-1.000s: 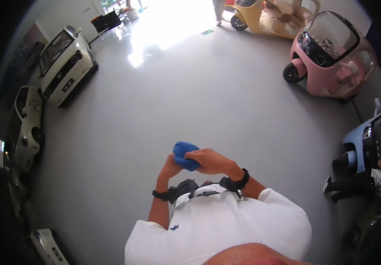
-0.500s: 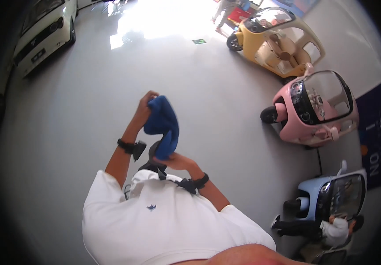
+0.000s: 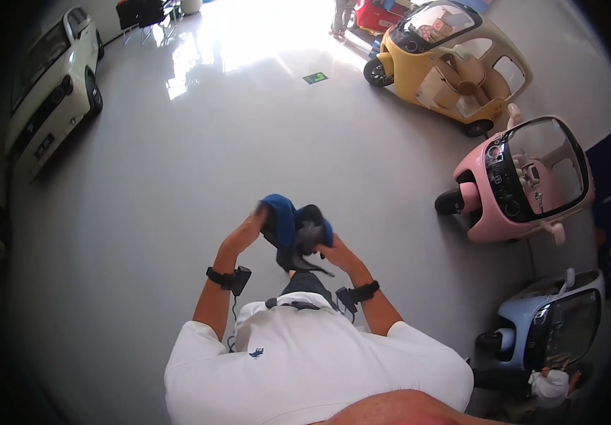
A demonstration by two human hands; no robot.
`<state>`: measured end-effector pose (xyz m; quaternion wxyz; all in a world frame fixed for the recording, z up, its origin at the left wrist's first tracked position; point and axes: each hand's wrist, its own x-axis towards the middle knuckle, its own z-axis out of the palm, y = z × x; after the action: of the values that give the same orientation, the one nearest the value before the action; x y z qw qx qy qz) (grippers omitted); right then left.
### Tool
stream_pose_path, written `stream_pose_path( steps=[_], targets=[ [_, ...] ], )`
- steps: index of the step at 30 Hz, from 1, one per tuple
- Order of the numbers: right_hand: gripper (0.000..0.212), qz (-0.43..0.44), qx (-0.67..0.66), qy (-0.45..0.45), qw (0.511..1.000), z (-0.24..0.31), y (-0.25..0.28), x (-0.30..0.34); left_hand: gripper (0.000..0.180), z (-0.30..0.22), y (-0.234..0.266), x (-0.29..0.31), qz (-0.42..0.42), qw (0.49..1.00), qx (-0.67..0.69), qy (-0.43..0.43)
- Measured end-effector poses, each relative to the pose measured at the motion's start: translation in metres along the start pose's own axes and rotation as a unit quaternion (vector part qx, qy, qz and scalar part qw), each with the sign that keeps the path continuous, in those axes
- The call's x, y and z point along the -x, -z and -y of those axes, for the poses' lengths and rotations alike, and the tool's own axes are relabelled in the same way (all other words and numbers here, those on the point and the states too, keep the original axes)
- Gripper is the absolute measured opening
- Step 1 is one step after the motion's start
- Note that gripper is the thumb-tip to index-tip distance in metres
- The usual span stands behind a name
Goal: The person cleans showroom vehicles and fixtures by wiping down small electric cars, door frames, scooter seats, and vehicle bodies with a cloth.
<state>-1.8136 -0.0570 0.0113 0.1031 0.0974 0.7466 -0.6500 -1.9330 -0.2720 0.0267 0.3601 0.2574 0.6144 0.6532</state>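
Observation:
Between my hands, in front of my waist, is a soft blue-and-black cloth piece (image 3: 285,219), bent and bunched, with a thin black part hanging below it. Its exact kind does not show, and parts of it are blurred. My left hand (image 3: 249,227) is closed on its left edge. At the right edge my right hand (image 3: 339,253) grips it, the fingers partly hidden behind the fabric. Each wrist carries a black strap with a small black box: a left wrist device (image 3: 231,280) and a right wrist device (image 3: 356,294).
Grey glossy floor (image 3: 178,163) spreads around me. To the right stand a yellow three-wheeler (image 3: 419,81), a pink one (image 3: 486,202) and a light blue one (image 3: 518,312), with a person (image 3: 550,384) beside it. A white car (image 3: 61,85) is at the far left.
My hands have come lower and further apart, now level on either side of the cloth piece. It has turned from hanging upright to spread sideways, showing its black side.

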Motion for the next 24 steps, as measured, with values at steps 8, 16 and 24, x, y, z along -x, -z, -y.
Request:
stream_pose_path(
  steps=[8, 16, 24],
  targets=[
    [0.024, 0.087, 0.138, 0.134, 0.978, 0.029, 0.037, -0.102, 0.061, 0.0, 0.04, -0.107, -0.075, 0.994, -0.085, 0.006],
    [0.035, -0.127, -0.071, 0.256, 0.956, 0.085, 0.118, -0.118, 0.04, -0.001, 0.036, -0.199, 0.084, 0.991, -0.091, 0.058],
    [0.048, -0.109, -0.047, 0.135, 0.984, 0.056, 0.177, -0.225, 0.051, -0.048, 0.039, -0.357, 0.203, 0.956, -0.144, 0.153]
  ],
)
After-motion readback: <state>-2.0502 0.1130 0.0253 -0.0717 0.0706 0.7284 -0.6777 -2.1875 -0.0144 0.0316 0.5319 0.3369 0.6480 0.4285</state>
